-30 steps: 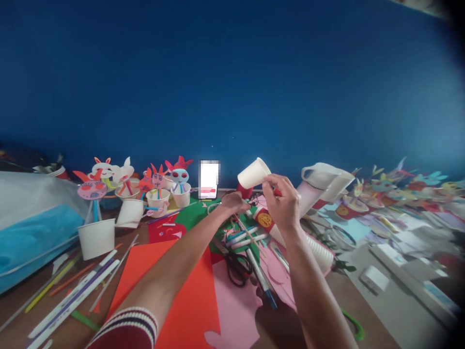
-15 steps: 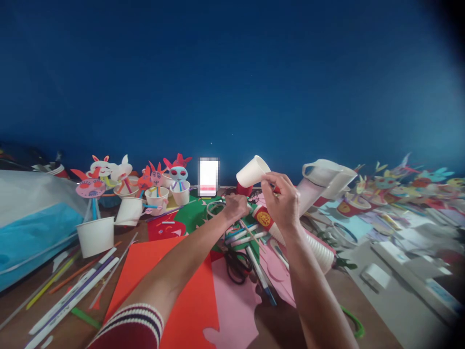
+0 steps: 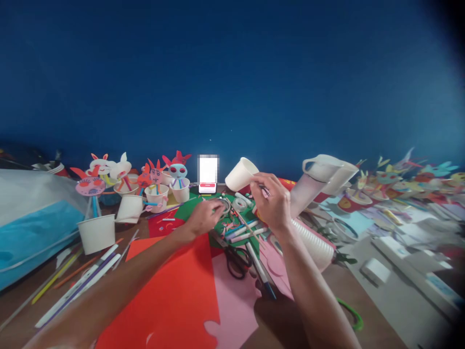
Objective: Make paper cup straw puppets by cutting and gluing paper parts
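Note:
A plain white paper cup point(image 3: 241, 174), tilted with its mouth to the upper right, is held by its rim between the thumb and fingers of my right hand point(image 3: 272, 199). My left hand point(image 3: 205, 216) is above the green paper point(image 3: 189, 208), its fingers curled beside a roll of clear tape point(image 3: 225, 206); whether it grips the tape or anything else cannot be made out. Below the hands are black scissors point(image 3: 238, 261) and several markers point(image 3: 259, 269). Red-orange paper point(image 3: 174, 291) lies under my left forearm.
Cups with paper animal puppets point(image 3: 97, 232) stand at the left, with more at the far right. A lit phone point(image 3: 208, 172) stands at the back. A translucent pitcher point(image 3: 316, 182) and a stack of white cups point(image 3: 314, 245) are right of my right hand.
My left hand has moved left and toward me, uncovering tape rolls and paper scraps. My right hand and the white cup have shifted slightly left.

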`<state>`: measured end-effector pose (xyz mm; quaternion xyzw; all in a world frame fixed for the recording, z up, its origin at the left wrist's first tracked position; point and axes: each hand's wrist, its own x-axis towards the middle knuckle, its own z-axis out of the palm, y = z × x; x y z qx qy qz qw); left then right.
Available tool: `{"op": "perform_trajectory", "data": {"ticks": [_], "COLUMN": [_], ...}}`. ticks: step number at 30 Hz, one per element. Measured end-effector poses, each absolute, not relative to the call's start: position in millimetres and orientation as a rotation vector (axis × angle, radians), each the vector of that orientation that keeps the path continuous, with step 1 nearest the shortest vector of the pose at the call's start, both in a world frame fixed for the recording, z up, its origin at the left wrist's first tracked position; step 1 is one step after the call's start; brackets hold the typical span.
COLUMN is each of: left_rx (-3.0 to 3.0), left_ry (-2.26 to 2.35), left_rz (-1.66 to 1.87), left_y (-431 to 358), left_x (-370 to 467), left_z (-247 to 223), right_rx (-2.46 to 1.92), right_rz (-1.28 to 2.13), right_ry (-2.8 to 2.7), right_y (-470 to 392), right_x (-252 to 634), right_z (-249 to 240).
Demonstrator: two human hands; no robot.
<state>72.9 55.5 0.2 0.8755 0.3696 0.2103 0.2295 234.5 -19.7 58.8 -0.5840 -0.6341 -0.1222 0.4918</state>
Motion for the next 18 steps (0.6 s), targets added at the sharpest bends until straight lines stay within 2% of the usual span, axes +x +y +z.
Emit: {"op": "perform_trajectory", "data": {"ticks": [5,10,13,18], "left_rx": [2.068,1.633,1.621,1.755], "left_ry": [1.076,1.171,1.072,1.023], "left_rz": [0.545,0.757,0.906,0.847], "left_y": [24.3,17.2,16.0,7.0], "left_x": [-10.2,-50.4,-55.7,-53.9], "left_z": [-12.5,-17.9,-23.1,-34.1], "right_rx": [-1.342,-1.217,-1.133,-1.067], "right_rz": [-0.188,-0.067,-0.015,0.002], "right_ry": [-1.676,-1.916,-2.033,-2.086], "right_y": [-17.1,-21.4,-27.7,-39.2], "right_x": [207.1,176.2,158.3,136.9], "right_z": [47.9,31.8,19.0,-1.0]}}
